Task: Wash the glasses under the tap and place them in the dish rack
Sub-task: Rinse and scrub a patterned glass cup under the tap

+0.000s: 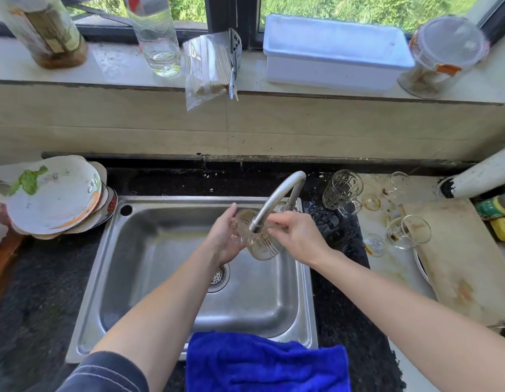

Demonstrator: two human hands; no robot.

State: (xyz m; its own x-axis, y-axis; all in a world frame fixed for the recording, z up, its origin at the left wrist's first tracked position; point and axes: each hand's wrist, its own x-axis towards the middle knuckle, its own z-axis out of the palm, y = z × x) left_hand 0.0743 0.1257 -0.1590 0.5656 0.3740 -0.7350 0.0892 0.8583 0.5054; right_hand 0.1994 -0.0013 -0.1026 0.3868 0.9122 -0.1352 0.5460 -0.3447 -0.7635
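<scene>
A clear ribbed glass (261,244) lies tilted on its side under the spout of the curved steel tap (276,202), above the steel sink (166,278). My left hand (224,239) cups the glass from the left. My right hand (295,233) pinches its rim from the right, fingers at the mouth. Several dirty glasses stand on the counter to the right: a patterned mug (341,190), a stained tumbler lying over (409,232), and small cups (374,244).
Dirty plates (56,196) are stacked left of the sink. A blue towel (265,363) hangs over the sink's front edge. A worn cutting board (466,258) lies far right. A white tub (336,52), bottles and a jar stand on the window sill.
</scene>
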